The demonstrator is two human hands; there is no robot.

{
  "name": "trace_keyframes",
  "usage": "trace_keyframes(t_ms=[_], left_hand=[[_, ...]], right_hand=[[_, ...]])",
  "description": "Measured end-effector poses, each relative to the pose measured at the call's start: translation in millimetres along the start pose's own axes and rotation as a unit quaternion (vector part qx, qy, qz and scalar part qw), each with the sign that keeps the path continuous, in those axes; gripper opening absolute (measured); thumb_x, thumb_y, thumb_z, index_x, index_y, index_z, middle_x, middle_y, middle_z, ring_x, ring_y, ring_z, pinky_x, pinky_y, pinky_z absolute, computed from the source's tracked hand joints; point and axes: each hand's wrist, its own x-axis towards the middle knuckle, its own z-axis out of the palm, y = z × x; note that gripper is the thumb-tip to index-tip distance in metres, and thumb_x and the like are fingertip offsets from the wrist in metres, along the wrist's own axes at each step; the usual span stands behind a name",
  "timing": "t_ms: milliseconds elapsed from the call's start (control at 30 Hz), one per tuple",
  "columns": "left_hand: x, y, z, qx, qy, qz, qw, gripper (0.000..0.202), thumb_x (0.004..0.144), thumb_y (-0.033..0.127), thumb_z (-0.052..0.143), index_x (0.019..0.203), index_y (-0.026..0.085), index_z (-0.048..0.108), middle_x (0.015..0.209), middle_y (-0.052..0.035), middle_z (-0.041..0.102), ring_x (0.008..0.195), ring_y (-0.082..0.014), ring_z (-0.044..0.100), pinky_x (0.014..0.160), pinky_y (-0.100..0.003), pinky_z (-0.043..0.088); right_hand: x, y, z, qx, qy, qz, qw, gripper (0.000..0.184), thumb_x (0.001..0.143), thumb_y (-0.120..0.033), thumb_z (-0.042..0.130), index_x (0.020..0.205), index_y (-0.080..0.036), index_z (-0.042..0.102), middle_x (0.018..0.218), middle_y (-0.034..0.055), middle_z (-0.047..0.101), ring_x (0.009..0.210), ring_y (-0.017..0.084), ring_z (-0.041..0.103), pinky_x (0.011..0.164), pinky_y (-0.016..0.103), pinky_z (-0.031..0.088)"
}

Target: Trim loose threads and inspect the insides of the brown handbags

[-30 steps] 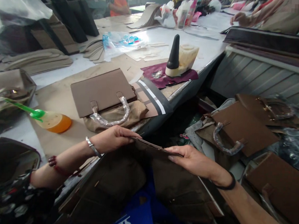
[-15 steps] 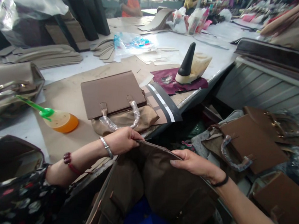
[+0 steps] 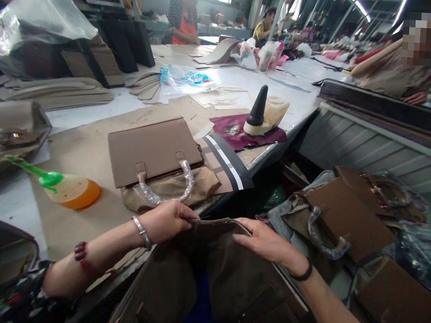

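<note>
At the near middle, just off the table point(image 3: 295, 76) edge, a dark brown bag point(image 3: 255, 282) gapes open, its lower part cut off by the bottom of the view. The left hand point(image 3: 170, 222) has its rim pinched tight between thumb and fingers, though most of those fingers are hidden. Over on the right of the rim, the right hand point(image 3: 265, 239) grips it too, thumb on top, a finger showing on the lining side. Deep inside the shadowy opening there's a patch of blue point(image 3: 200, 308), too dark to make out.

Just beyond on the table, a taupe handbag point(image 3: 149, 152) lies with its handle point(image 3: 188, 181) wrapped in clear film, and a striped piece point(image 3: 225, 162) is partly tucked from sight beside it. To the left, a bottle point(image 3: 75, 191) of orange liquid, green spout pointing away left; two more bags, one farther point(image 3: 14, 118), one nearer point(image 3: 6, 245), are sliced by the left edge. Farther on, a black cone point(image 3: 258, 108) partly covers a pale container point(image 3: 278, 109) on maroon cloth point(image 3: 223, 127). Right side, brown bags point(image 3: 350, 217) overlap, partly concealing each other. Far back, a person in an orange apron point(image 3: 188, 29) is blurred.
</note>
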Motion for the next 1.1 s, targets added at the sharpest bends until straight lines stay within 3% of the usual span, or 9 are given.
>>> trace_keyframes(t_ms=[233, 500, 933, 1100], left_hand=[[0, -2, -0.2, -0.006, 0.001, -0.009, 1.000, 0.029, 0.067, 0.025, 0.046, 0.086, 0.014, 0.067, 0.081, -0.0008, 0.069, 0.076, -0.0185, 0.061, 0.069, -0.024, 0.046], [-1, 1, 0.9, -0.014, 0.005, -0.026, 1.000, 0.032, 0.067, 0.028, 0.047, 0.088, 0.015, 0.067, 0.078, -0.0007, 0.069, 0.072, -0.0184, 0.061, 0.063, -0.023, 0.046], [1, 4, 0.6, 0.014, 0.019, -0.035, 0.999, 0.034, 0.063, 0.028, 0.048, 0.087, 0.013, 0.067, 0.077, 0.0000, 0.069, 0.072, -0.0180, 0.060, 0.066, -0.023, 0.045], [0, 5, 2.0, 0.013, 0.024, -0.029, 0.999, 0.033, 0.063, 0.028, 0.048, 0.086, 0.015, 0.068, 0.076, 0.0009, 0.069, 0.073, -0.0177, 0.060, 0.064, -0.021, 0.045]], right_hand=[[2, -7, 1, -0.011, 0.034, 0.017, 0.999, 0.040, 0.069, -0.028, 0.062, 0.107, -0.017, 0.057, 0.104, 0.0036, 0.062, 0.094, 0.019, 0.057, 0.083, 0.028, 0.042], [16, -13, 7, -0.069, 0.055, -0.023, 0.996, 0.020, 0.077, -0.026, 0.054, 0.091, -0.020, 0.066, 0.088, 0.0002, 0.068, 0.082, 0.016, 0.060, 0.073, 0.023, 0.042], [10, -12, 11, -0.068, 0.044, -0.034, 0.996, 0.020, 0.080, -0.027, 0.050, 0.087, -0.020, 0.067, 0.083, -0.0008, 0.068, 0.077, 0.014, 0.061, 0.068, 0.021, 0.041], [9, -17, 9, -0.072, 0.033, -0.005, 0.997, 0.023, 0.076, -0.035, 0.055, 0.089, -0.021, 0.067, 0.085, -0.0009, 0.068, 0.078, 0.016, 0.060, 0.068, 0.022, 0.042]])
